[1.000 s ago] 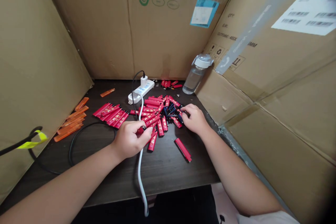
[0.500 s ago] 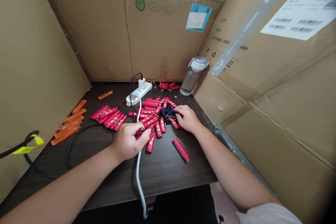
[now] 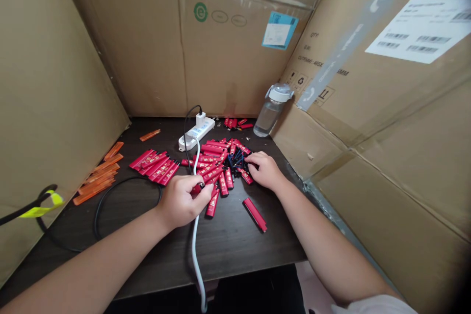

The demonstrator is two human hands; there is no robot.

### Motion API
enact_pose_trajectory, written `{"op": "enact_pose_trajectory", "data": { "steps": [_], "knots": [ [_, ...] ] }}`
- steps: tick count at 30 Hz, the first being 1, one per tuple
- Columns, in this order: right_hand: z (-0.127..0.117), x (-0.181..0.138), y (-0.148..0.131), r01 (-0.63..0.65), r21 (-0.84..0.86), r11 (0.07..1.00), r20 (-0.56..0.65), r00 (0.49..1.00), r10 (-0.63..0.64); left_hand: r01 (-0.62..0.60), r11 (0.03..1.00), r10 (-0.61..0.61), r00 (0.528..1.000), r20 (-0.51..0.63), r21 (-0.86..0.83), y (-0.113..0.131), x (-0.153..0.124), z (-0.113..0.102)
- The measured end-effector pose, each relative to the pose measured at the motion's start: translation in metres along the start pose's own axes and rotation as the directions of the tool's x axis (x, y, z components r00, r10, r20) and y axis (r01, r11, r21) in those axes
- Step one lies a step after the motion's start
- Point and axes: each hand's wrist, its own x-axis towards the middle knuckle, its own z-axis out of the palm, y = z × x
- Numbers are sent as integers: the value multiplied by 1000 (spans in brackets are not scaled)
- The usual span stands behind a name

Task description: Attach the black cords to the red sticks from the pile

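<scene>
My left hand is closed around a red lighter-like piece, its dark end poking out between thumb and forefinger. Most of that piece is hidden by the fingers. At the pile's right side, my right hand rests with curled fingers on a heap of small black and blue parts; whether it pinches one I cannot tell. Around that heap lie several red lighter-like pieces with gold lettering, many with black ends. One red piece lies apart, nearer the table's front edge.
More red pieces lie in a row at left, beside orange strips. Behind the pile stands a white power strip; its white cable runs under my left hand. A water bottle leans near the cardboard wall.
The whole view has shifted slightly downward in the picture. Both hands keep nearly the same places and grips; no piece has visibly been moved.
</scene>
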Motion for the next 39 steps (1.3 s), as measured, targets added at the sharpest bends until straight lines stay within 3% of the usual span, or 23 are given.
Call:
{"op": "enact_pose_trajectory", "data": {
  "steps": [18, 31, 39],
  "knots": [
    [-6, -1, 1, -58, 27, 998, -54, 997, 59, -20, 1000, 20, 1000, 5, 2, -1, -1, 0],
    [-2, 4, 1, -38, 15, 999, 101, 994, 36, -34, 999, 34, 999, 18, 8, -2, -1, 2],
    [2, 5, -1, -88, 22, 996, 64, 994, 86, -46, 999, 45, 999, 16, 19, -2, -2, 2]
  ]
}}
